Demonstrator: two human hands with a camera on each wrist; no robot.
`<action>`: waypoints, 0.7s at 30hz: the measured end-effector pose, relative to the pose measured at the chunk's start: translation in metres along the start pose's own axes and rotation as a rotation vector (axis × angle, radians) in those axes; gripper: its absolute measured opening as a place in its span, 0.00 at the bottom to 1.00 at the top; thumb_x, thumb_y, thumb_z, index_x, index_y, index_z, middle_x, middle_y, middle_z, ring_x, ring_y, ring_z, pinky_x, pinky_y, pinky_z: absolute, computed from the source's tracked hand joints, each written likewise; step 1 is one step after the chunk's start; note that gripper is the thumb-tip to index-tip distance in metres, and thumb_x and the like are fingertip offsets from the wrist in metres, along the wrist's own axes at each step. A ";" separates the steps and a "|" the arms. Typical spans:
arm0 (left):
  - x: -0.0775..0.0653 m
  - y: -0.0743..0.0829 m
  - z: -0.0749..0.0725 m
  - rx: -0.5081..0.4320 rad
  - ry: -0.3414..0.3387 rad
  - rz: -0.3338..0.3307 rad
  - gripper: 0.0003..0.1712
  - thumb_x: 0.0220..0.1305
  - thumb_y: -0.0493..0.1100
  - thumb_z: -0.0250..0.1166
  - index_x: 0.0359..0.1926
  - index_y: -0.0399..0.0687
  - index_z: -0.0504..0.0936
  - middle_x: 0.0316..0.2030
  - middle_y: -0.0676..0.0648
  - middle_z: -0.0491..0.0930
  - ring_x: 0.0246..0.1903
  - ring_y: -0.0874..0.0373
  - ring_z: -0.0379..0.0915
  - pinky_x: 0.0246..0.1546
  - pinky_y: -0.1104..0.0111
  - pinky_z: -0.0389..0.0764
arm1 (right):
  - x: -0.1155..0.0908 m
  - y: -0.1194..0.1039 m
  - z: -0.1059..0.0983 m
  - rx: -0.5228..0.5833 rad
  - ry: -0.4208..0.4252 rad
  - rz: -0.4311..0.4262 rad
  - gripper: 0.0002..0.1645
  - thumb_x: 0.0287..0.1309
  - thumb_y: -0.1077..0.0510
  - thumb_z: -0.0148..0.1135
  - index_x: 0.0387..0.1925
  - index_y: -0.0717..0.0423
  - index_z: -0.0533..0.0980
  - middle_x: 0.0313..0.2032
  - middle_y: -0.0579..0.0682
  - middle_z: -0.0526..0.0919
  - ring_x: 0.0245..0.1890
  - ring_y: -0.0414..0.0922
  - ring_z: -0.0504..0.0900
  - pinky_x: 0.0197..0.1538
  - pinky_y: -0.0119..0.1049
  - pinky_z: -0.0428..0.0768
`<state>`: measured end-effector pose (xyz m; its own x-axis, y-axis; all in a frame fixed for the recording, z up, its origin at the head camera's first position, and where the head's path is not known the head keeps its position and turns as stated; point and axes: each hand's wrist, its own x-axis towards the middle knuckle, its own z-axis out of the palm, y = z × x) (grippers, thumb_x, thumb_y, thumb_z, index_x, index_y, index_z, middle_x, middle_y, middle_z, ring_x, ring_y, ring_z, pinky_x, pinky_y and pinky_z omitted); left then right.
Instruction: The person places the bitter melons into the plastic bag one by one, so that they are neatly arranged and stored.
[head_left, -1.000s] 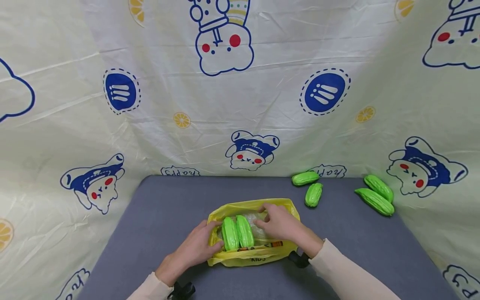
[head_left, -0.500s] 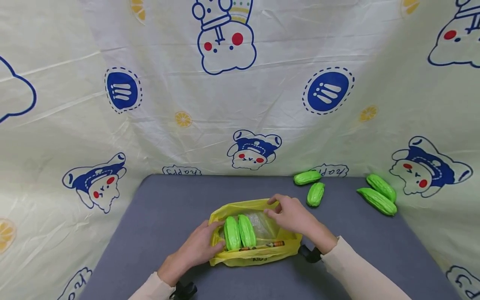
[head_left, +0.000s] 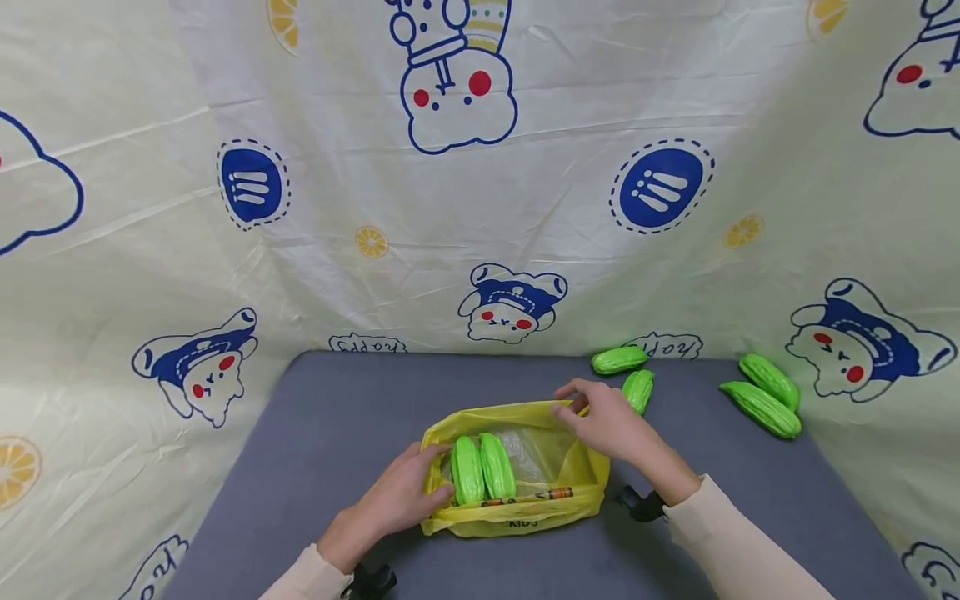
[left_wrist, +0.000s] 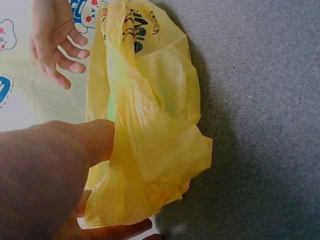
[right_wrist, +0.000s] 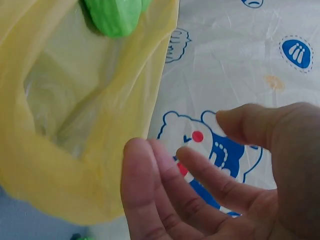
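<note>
A yellow plastic bag [head_left: 558, 508] lies on the table with its mouth spread wide. Inside, towards its left end, two green ridged bitter melons [head_left: 498, 465] lie side by side. My left hand [head_left: 401, 493] grips the bag's left end; in the left wrist view the thumb [left_wrist: 95, 140] is at the rim and the other fingers are partly hidden behind the plastic. My right hand [head_left: 609, 421] hovers by the bag's far right rim, holding nothing. Its fingers are loosely bent beside the yellow plastic [right_wrist: 107, 165] in the right wrist view.
Two bitter melons [head_left: 619, 360] lie at the back of the grey table [head_left: 352, 387], one partly behind my right hand. Another pair [head_left: 761, 410] rests at the far right edge. A printed sheet [head_left: 555, 200] hangs behind and around the table.
My right hand has come out of the bag's opening and moved right and away towards the back rim. The left hand keeps its hold, and the two bitter melons stay in the bag.
</note>
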<state>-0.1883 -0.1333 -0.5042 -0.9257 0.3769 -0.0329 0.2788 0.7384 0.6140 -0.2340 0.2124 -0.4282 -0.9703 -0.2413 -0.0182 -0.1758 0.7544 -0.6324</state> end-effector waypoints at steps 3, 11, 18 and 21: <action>-0.001 0.000 0.000 0.001 0.002 0.012 0.37 0.76 0.48 0.77 0.80 0.42 0.80 0.68 0.34 0.84 0.54 0.50 0.82 0.52 0.50 0.83 | 0.001 0.007 -0.003 0.003 0.018 -0.013 0.22 0.85 0.48 0.70 0.66 0.58 0.87 0.49 0.57 0.94 0.40 0.45 0.89 0.39 0.42 0.85; -0.002 -0.001 -0.001 -0.004 0.015 0.009 0.38 0.75 0.45 0.77 0.80 0.39 0.80 0.68 0.33 0.84 0.55 0.49 0.81 0.54 0.48 0.84 | 0.004 0.023 -0.011 0.025 0.085 -0.026 0.22 0.87 0.47 0.68 0.65 0.58 0.88 0.50 0.58 0.95 0.45 0.50 0.92 0.41 0.43 0.87; -0.003 -0.003 -0.001 0.003 0.019 0.023 0.37 0.76 0.46 0.76 0.80 0.39 0.80 0.69 0.32 0.84 0.55 0.49 0.82 0.53 0.49 0.84 | 0.003 0.041 -0.014 -0.005 0.190 0.011 0.23 0.87 0.45 0.67 0.67 0.56 0.88 0.52 0.58 0.94 0.49 0.53 0.93 0.44 0.42 0.86; -0.002 -0.005 0.000 0.000 0.016 0.024 0.37 0.77 0.46 0.76 0.81 0.39 0.79 0.70 0.32 0.84 0.57 0.48 0.82 0.55 0.48 0.84 | 0.004 0.051 -0.015 -0.010 0.232 0.034 0.23 0.87 0.45 0.67 0.68 0.55 0.87 0.53 0.59 0.94 0.50 0.55 0.93 0.43 0.43 0.86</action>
<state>-0.1875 -0.1378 -0.5070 -0.9226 0.3857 -0.0052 0.3013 0.7291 0.6145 -0.2491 0.2590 -0.4486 -0.9877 -0.0697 0.1402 -0.1430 0.7662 -0.6265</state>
